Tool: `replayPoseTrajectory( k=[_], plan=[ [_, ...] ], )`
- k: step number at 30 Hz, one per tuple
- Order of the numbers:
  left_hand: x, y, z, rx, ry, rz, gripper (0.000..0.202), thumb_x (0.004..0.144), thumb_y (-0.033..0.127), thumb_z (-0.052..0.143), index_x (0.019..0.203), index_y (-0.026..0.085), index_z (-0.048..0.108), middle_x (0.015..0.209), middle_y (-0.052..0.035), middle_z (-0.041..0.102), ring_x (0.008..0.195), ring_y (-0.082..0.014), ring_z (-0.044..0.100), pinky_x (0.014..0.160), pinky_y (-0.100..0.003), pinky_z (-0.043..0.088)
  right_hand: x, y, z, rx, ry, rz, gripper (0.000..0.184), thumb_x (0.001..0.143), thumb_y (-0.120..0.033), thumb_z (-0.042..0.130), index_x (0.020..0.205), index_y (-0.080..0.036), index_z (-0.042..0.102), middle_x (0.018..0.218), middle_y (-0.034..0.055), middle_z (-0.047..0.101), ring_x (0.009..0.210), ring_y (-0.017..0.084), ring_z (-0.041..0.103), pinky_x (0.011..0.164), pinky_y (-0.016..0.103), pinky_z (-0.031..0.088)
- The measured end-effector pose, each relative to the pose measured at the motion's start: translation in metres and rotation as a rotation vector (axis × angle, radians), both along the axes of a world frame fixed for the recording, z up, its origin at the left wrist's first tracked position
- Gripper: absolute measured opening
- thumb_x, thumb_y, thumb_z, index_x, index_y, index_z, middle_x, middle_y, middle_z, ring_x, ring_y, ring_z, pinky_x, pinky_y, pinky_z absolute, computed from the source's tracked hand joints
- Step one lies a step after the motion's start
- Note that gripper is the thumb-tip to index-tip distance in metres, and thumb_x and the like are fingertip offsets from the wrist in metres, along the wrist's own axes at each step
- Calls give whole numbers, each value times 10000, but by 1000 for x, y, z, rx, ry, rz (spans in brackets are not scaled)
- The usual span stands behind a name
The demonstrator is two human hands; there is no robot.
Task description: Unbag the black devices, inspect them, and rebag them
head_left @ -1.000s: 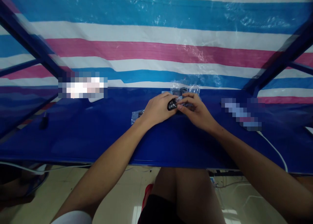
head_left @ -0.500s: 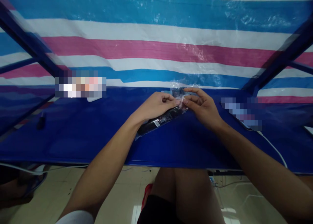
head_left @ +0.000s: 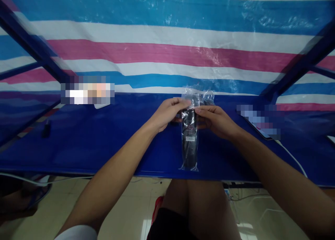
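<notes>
The left hand point(head_left: 167, 113) and right hand point(head_left: 216, 122), slightly apart, clamp a clear plastic bag point(head_left: 190, 99) from either side — a black item point(head_left: 189, 151) inside — and keeping it upright calls for both.

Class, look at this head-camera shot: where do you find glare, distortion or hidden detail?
In the head view, glare shines on the clear plastic bag and the striped tarpaulin; two pixelated patches hide whatever lies there; wide-angle distortion stretches the left forearm towards the lower edge.
</notes>
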State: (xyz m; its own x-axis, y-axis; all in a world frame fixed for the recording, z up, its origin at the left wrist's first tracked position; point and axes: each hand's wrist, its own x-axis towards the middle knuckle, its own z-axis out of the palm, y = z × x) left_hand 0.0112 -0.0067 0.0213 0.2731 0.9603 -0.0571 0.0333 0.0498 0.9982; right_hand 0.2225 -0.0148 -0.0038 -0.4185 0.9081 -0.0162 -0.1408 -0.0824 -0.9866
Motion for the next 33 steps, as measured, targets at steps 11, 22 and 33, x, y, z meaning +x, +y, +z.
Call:
replayPoseTrajectory(
  k=[11, 22, 33],
  plan=[
    [-12, 6, -6, -89, -12, -137, 105, 957, 188, 776, 1051, 225, 802, 1182, -89, 782, 1075, -220, 754, 851, -374, 646, 8, 13, -9, 68, -34, -151, 349, 786, -488, 982, 1062, -303, 874, 1002, 35, 844, 938, 219, 810, 739, 357, 718],
    [-6, 13, -21, 304, 164, -17, 198, 903, 140, 650, 806, 209, 807, 984, -56, 774, 831, -142, 706, 783, -317, 620, 6, 14, -8, -52, -12, -10, 231, 887, -451, 810, 896, -220, 821, 1002, 109, 831, 938, 296, 799, 833, 499, 685],
    [-6, 5, -12, 303, 163, -145, 219, 981, 260, 608, 901, 185, 798, 1177, -88, 714, 966, -191, 718, 814, -351, 643, 5, 16, -12, 46, -52, -118, 406, 691, -414, 1038, 922, -221, 767, 950, 38, 818, 872, 197, 780, 793, 357, 680]
  ],
)
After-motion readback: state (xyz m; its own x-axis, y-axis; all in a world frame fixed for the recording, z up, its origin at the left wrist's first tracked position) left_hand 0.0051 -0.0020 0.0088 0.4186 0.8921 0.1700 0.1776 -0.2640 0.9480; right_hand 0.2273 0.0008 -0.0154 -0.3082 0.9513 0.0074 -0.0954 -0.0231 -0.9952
